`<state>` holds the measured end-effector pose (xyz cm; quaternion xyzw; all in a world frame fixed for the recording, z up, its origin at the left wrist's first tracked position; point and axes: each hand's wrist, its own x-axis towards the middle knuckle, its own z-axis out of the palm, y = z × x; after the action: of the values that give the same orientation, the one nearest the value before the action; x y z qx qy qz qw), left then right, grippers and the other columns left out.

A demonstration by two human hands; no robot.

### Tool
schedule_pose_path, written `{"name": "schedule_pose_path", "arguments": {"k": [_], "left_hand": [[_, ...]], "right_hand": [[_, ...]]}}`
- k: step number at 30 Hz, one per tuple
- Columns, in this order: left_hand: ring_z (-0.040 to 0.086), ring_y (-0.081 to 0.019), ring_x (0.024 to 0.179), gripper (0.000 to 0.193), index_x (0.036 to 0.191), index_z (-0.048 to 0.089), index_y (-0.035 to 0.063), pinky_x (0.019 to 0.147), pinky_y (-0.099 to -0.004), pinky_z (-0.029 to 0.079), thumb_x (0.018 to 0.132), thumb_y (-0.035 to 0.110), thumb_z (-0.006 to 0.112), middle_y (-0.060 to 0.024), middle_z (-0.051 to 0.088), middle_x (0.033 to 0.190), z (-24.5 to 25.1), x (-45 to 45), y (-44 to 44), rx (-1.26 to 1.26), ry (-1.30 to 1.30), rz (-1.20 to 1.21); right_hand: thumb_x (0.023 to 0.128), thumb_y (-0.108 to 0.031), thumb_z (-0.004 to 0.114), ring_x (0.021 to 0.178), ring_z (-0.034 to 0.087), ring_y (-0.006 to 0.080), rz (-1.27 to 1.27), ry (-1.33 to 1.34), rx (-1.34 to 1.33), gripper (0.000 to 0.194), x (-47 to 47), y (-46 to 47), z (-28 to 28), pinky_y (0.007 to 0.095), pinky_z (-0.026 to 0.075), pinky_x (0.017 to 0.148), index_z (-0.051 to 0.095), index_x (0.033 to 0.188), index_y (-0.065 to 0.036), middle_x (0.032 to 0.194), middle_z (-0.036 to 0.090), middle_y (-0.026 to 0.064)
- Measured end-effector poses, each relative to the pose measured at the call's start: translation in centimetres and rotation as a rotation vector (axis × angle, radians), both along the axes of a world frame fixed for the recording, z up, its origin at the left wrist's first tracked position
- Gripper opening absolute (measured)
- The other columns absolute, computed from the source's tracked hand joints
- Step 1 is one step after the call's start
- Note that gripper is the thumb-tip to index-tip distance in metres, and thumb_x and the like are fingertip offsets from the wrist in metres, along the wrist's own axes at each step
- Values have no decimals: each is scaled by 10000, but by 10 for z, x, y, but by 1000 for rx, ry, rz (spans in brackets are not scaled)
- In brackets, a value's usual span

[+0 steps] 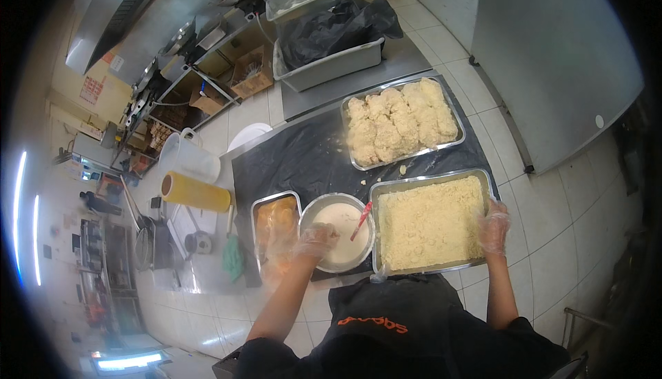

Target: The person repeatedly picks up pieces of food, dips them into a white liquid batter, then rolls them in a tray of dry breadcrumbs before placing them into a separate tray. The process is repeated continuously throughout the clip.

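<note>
My left hand [316, 239], in a clear plastic glove, is over the left side of a round metal bowl [337, 196] of pale batter; its fingertips are hard to make out. A red-handled utensil [361, 221] leans in the bowl. My right hand [495, 228], also gloved, holds the right rim of a metal tray [373, 224] filled with yellowish breading crumbs [429, 224]. Left of the bowl stands a small metal tray of orange-coloured food [278, 216] with clear plastic over it. Beyond the crumbs, another tray is piled with breaded pieces [401, 120].
Black plastic sheeting [289, 162] covers the table. A yellow roll of film [196, 191], a green cloth [232, 257] and a clear plastic pitcher [189, 157] stand at left. Behind are a grey tub [331, 66] with black plastic and gas burners; a large metal cabinet [558, 58] stands right.
</note>
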<state>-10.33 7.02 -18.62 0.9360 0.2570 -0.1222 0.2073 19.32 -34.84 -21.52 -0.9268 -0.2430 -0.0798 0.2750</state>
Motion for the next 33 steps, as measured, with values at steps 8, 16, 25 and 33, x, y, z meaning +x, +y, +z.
{"name": "schedule_pose_path", "arguments": {"k": [8, 16, 25, 33], "left_hand": [[672, -320, 1125, 296, 1055, 739, 131, 993, -431, 520, 956, 371, 596, -145, 714, 1109, -33, -16, 1, 290, 43, -93], [723, -295, 980, 355, 1033, 783, 105, 899, -432, 557, 874, 418, 726, -152, 759, 1039, 7, -24, 3, 90, 13, 219], [728, -306, 814, 462, 893, 792, 57, 778, -447, 542, 916, 512, 712, -146, 751, 835, 107, -8, -22, 94, 19, 486], [728, -285, 804, 418, 874, 797, 74, 748, -443, 540, 911, 478, 698, -164, 760, 871, 151, 18, -50, -134, 48, 471]], "right_hand": [[824, -138, 792, 1064, 619, 412, 2, 56, 39, 462, -7, 8, 22, 500, 508, 925, 647, 1225, 41, 1117, 647, 229], [864, -186, 758, 1073, 634, 414, -231, 66, -21, 370, 6, -36, 7, 492, 516, 916, 676, 1159, 21, 1135, 659, 231], [901, -248, 684, 856, 709, 442, -210, 389, -170, 265, 12, -58, -40, 536, 557, 782, 705, 1006, -7, 922, 719, 251], [912, -276, 733, 1040, 651, 419, -94, 174, -72, 390, 5, -47, 1, 502, 515, 903, 683, 1162, 20, 1077, 680, 273]]}}
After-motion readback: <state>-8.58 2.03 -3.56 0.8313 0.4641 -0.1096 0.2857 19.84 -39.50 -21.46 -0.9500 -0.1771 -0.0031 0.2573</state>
